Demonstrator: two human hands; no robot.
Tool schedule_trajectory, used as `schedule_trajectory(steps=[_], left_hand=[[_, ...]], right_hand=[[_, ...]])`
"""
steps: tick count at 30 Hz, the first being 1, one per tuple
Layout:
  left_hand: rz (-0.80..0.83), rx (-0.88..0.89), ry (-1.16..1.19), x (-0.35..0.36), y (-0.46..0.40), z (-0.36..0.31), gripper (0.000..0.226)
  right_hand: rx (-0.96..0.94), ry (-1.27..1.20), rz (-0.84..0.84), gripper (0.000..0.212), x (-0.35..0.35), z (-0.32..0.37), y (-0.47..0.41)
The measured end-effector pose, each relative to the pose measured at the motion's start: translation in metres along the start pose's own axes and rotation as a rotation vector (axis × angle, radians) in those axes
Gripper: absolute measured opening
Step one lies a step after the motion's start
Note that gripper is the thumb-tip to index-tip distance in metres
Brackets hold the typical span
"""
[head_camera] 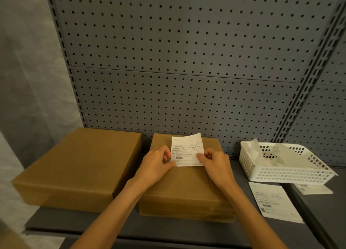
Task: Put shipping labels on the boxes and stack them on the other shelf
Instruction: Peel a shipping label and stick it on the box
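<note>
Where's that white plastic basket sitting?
The white basket sits at the right of the head view on the shelf, right of the middle box.

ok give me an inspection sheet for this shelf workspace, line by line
surface: dark grey metal shelf, perforated grey back panel.
job's things: brown cardboard box in the middle; second brown cardboard box to its left, no label seen; white printed shipping label held over the middle box.
clutter: white plastic slotted basket holding pale backing sheets; loose label sheet lying in front of it.
grippers: left hand and right hand pinch the label's side edges.
cables: nothing seen.
surroundings: grey fabric at left.
</note>
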State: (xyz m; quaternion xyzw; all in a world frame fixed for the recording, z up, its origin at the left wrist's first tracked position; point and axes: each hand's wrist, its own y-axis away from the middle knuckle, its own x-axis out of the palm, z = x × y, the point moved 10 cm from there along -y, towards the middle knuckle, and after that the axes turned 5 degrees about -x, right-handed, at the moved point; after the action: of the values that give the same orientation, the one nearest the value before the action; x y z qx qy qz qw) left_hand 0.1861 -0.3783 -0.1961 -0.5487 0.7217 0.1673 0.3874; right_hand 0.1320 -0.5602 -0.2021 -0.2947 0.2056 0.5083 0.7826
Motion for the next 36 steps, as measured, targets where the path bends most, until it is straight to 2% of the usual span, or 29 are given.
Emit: schedule_trajectory(steps=[5, 8, 10, 15, 23, 31, 36], left_hand=[[-0.012, 0.08, -0.072, -0.001, 0.007, -0.008, 0.015], [-0.062, 0.225, -0.207, 0.001, 0.017, -0.024, 0.027], [-0.049, 0.255, -0.256, 0.003, 0.021, -0.026, 0.036], [0.126, 0.209, -0.329, 0.02, 0.019, -0.018, 0.05], [0.275, 0.163, -0.443, 0.037, 0.019, -0.007, 0.056], [0.294, 0.142, -0.449, 0.039, 0.011, -0.001, 0.057], [0.316, 0.114, -0.429, 0.041, 0.002, -0.004, 0.055]], right_hand=[[-0.003, 0.033, -0.008, 0.02, -0.001, 0.001, 0.0], [-0.008, 0.034, -0.013, 0.019, -0.002, 0.001, 0.0], [-0.013, 0.026, -0.016, 0.019, -0.002, 0.001, 0.0], [-0.006, 0.024, -0.012, 0.019, 0.0, -0.001, -0.001], [0.009, -0.036, -0.004, 0.018, 0.0, -0.001, -0.003], [0.049, -0.045, 0.022, 0.024, 0.003, -0.005, -0.006], [0.039, -0.011, 0.032, 0.021, 0.004, -0.005, -0.005]])
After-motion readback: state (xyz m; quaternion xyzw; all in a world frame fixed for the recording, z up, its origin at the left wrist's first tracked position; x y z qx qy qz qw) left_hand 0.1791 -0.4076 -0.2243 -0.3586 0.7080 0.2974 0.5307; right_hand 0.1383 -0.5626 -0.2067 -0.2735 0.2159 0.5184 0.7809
